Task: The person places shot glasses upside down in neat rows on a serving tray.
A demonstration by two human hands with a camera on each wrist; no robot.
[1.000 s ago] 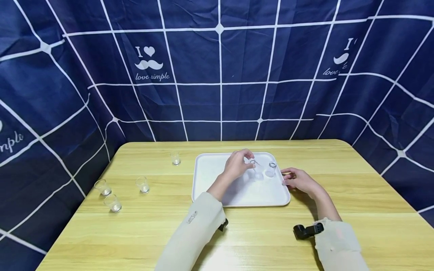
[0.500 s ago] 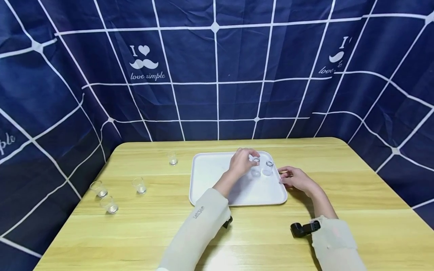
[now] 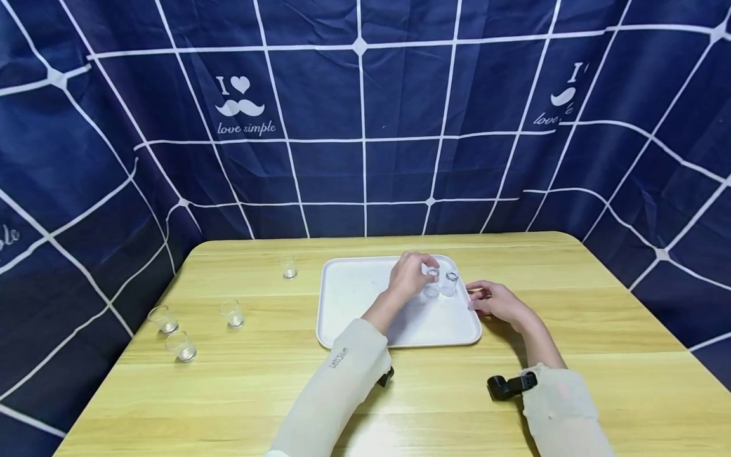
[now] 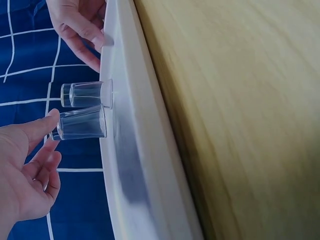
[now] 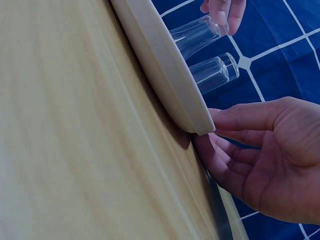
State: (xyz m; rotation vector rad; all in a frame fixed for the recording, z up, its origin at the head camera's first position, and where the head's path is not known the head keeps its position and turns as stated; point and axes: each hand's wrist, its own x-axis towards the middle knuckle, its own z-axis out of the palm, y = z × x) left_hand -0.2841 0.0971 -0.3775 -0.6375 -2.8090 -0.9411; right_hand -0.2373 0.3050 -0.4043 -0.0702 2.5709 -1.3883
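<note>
My left hand (image 3: 407, 276) pinches a small clear shot glass (image 4: 82, 123) by its upper end, between thumb and fingers. That glass is upside down over the right part of a white tray (image 3: 354, 301), its mouth at the tray surface. Close beside it, a second upturned shot glass (image 4: 82, 95) stands on the tray; whether the two touch is unclear. At the tray's right edge, my right hand (image 5: 285, 155) grips the rim, with the thumb at the edge and fingers below.
Several more shot glasses stand on the left of the wooden table (image 3: 274, 393): one glass (image 3: 289, 268) near the back, another glass (image 3: 232, 313) in front, and a pair farther left, including a glass (image 3: 181, 346). A dark blue curtain (image 3: 320, 171) surrounds the table.
The glass in my left hand has gone from tilted to roughly upright, closer beside the second glass. My right hand keeps hold of the tray's edge. The head view has shifted slightly.
</note>
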